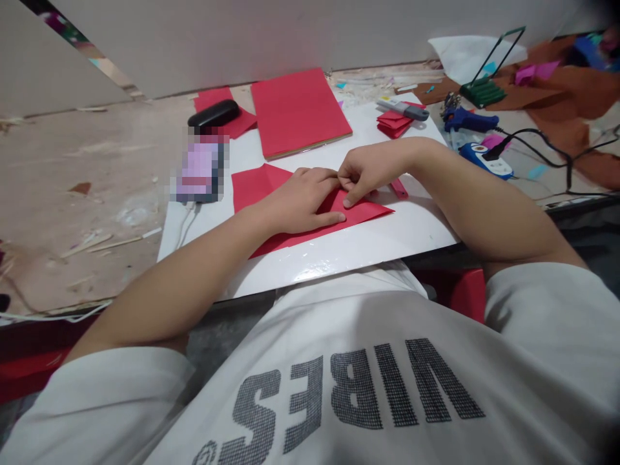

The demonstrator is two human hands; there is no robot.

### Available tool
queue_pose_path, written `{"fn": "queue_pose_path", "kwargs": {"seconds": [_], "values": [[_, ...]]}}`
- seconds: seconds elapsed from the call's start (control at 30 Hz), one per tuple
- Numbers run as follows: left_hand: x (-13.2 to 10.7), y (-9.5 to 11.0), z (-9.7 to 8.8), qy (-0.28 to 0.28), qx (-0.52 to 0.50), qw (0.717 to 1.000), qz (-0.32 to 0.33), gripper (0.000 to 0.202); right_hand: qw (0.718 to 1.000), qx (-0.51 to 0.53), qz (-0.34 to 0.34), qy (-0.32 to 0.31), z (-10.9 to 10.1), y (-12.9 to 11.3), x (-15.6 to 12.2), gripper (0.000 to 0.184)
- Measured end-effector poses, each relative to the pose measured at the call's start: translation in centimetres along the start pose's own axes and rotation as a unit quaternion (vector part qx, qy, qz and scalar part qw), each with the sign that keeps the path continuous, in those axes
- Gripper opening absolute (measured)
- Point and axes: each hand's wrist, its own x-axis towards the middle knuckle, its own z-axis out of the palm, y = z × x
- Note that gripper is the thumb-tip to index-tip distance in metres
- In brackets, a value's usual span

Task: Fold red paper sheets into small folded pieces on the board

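A folded sheet of red paper [256, 187] lies on a white board [310, 271] in front of me. My left hand [310, 197] rests flat on it, palm down, thumb stretched out along the near edge. Close beside it, my right hand [363, 173] has its fingers curled and its thumb pressed on the paper, gripping a fold near the left fingertips. The exact fold between the right fingers is hidden. Just behind the right wrist, a small pink-red strip [399, 188] shows on the board.
A stack of red sheets [300, 113] lies behind the hands. Left of it are a black case [214, 115] and a blurred phone [197, 171] with a cable. To the right, a grey cutter [404, 110] tops small red pieces [393, 124], near a blue glue gun [469, 120] and power strip [487, 161].
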Motion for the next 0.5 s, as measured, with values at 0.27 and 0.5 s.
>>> {"fn": "queue_pose_path", "kwargs": {"seconds": [0.27, 0.5], "values": [[0.2, -1.2, 0.5, 0.008, -0.011, 0.999, 0.045, 0.081, 1.0, 0.003, -0.005, -0.001, -0.3, 0.6, 0.2, 0.07], [0.5, -2.1, 0.7, 0.015, -0.022, 0.998, 0.064, 0.085, 1.0, -0.001, 0.011, 0.001, -0.2, 0.7, 0.3, 0.075]]}}
